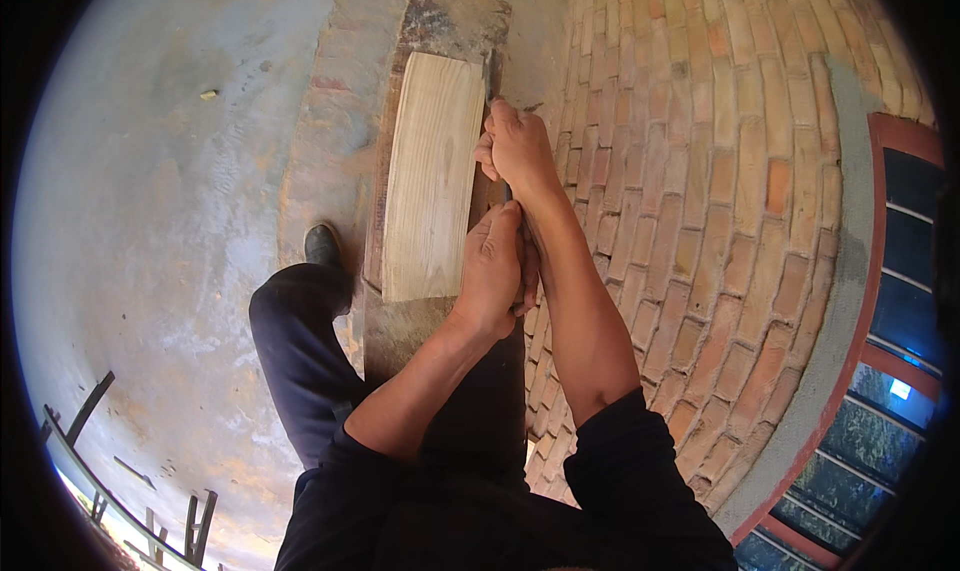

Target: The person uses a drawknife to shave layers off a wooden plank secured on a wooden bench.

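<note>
A pale wooden board (433,171) with straight grain lies lengthwise on a dark, worn bench (455,16) in front of me. At its right edge, my right hand (518,146) is closed round a thin, dark metal tool (489,73); a narrow end sticks out beyond the fist toward the board's far corner. Closer to me, my left hand (493,263) is also closed, beside the board's near right side. A short dark piece shows between the two hands, seemingly part of the same tool. The fingers hide most of it, so its kind is unclear.
A brick wall (720,201) rises close on the right, with a red-framed window (905,261) farther along. Grey concrete floor (190,231) spreads to the left, with a small chip (208,94) on it. My shoe (322,244) stands beside the bench. Dark metal frames (200,526) are at lower left.
</note>
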`<state>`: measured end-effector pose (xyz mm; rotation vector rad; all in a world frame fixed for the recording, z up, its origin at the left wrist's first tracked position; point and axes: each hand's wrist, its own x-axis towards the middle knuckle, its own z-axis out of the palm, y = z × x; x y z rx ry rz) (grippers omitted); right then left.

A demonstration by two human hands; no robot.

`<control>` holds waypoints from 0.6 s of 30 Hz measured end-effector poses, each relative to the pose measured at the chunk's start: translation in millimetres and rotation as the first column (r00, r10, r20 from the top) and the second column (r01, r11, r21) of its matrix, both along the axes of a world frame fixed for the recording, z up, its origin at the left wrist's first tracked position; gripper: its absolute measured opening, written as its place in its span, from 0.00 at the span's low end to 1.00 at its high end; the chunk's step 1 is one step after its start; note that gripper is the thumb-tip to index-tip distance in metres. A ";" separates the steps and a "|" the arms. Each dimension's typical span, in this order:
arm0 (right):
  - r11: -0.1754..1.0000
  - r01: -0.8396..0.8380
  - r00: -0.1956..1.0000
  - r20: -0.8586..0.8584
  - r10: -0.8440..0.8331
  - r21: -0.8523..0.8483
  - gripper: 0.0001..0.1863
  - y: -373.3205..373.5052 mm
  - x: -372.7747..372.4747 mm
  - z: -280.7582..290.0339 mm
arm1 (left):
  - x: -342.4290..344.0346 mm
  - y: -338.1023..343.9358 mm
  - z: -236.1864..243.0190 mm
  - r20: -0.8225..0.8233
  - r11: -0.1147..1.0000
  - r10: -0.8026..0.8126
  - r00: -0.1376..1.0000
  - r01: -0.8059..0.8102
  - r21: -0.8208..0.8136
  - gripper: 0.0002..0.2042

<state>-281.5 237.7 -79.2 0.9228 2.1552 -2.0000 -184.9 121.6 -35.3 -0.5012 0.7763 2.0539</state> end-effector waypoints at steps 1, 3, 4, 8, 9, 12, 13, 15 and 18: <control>0.996 -0.032 0.999 0.024 0.030 0.078 0.24 -2.8 1.0 -2.0 | 0.9 -1.0 -1.5 0.016 1.000 0.002 1.000 -0.002 -0.010 0.17; 0.999 -0.016 0.999 0.048 0.014 0.052 0.23 -13.5 15.9 -0.8 | 9.5 -5.4 -10.9 0.017 1.000 0.009 1.000 -0.008 -0.028 0.17; 0.999 -0.007 0.998 0.056 0.005 0.041 0.23 -16.8 19.5 2.1 | 8.5 -4.7 -11.5 0.007 1.000 0.014 1.000 -0.014 -0.011 0.17; 0.994 -0.076 0.997 0.009 0.075 0.082 0.24 -1.2 0.0 4.6 | 1.5 -2.5 -3.3 0.006 1.000 0.001 1.000 -0.001 -0.011 0.17; 0.993 -0.050 0.998 0.044 0.046 0.104 0.25 -3.9 -3.1 4.9 | -3.7 -0.9 -2.4 0.026 1.000 0.004 1.000 -0.004 -0.008 0.17; 0.974 -0.106 0.994 -0.007 0.110 0.199 0.25 -9.4 15.1 -1.8 | 1.6 -2.0 -8.1 0.013 0.999 -0.013 1.000 0.014 -0.037 0.17; 0.985 -0.063 0.991 0.123 0.043 0.159 0.25 -15.0 22.4 2.0 | 8.3 -5.3 -9.1 0.003 0.999 -0.011 1.000 0.012 -0.035 0.17; 0.981 -0.081 0.995 0.073 0.069 0.176 0.25 -11.0 10.8 6.5 | 6.1 -5.1 -7.0 -0.016 1.000 -0.009 1.000 0.009 -0.009 0.17; 0.986 -0.076 0.997 0.025 0.073 0.150 0.26 -0.6 -3.1 -1.0 | -19.6 -1.4 2.7 0.047 1.000 0.003 0.999 -0.004 0.008 0.18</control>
